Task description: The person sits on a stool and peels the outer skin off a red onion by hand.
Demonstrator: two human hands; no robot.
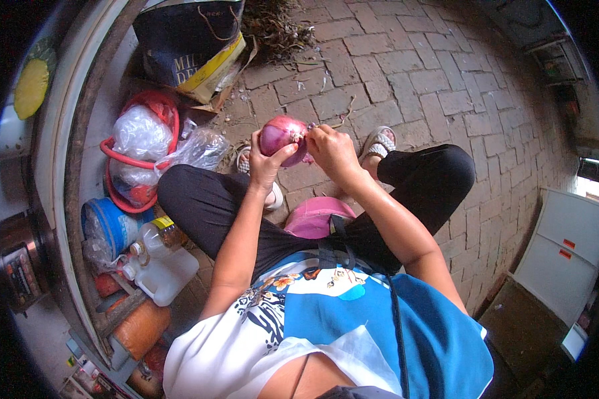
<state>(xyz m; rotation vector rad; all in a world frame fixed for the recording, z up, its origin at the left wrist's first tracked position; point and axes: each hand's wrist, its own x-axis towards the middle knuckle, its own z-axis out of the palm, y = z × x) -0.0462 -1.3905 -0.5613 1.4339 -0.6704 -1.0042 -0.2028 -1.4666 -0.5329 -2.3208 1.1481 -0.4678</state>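
Observation:
A large red onion (278,135) with shiny purple skin is held up in front of my knees. My left hand (265,167) cups it from the left and below, its thumb pressed near the pale, whiskery end. On the other side my right hand (331,148) has its fingers bent and pinched together against that end. A small purple bit shows at those fingertips, and a loose flap of skin (308,158) hangs just below. What exactly the right fingertips grip is partly hidden.
Brick paving (404,90) spreads ahead and right. Dry plant scraps (277,30) lie near a dark paper bag (184,45). At left are a red basket (115,192) with plastic bags, a blue bucket (107,227) and plastic jugs (164,277). A pink plastic object (319,217) sits between my legs.

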